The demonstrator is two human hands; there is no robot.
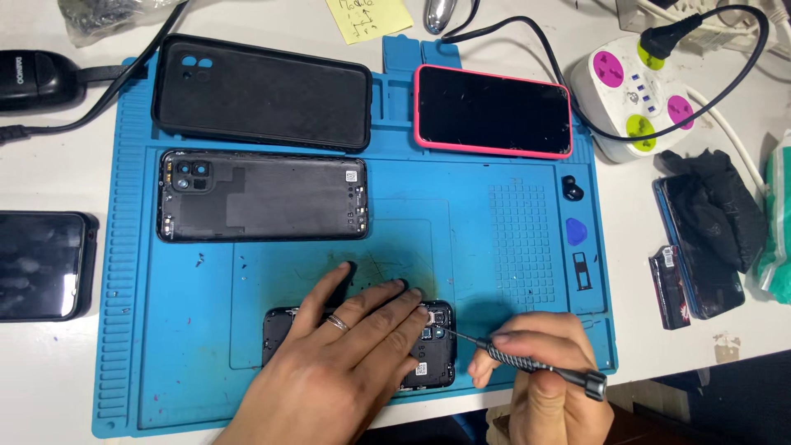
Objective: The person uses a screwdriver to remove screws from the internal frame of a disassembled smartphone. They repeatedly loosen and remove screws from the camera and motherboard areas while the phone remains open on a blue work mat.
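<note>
Your right-hand fingers (507, 342) are pinched together round the knurled shaft of a precision screwdriver (535, 366), held low and slanted so its thin tip reaches toward ten o'clock into the camera end of the opened phone (435, 346). Your right hand (548, 375) rests at the table's near edge, which looks like it steadies the tip.

Your left hand (346, 358) lies flat over most of that phone, fingers together and pressing down, apparently to pin it while the tip works. A ring shows on one finger. The phone sits at six o'clock on the blue repair mat (140, 330), its back off and its inner parts showing at the uncovered right end.

Further out, at eleven o'clock from your hands, the removed back cover (264, 196) lies inside-up, and beyond it a black case (264, 91). At one o'clock a pink-edged phone (493, 111) lies screen-up. At three o'clock on the mat are a blue pick (576, 231) and a small card tray (582, 271), set apart where small parts stay findable. Off the mat, a white power strip (634, 95) sits at two o'clock on the table (49, 379).
</note>
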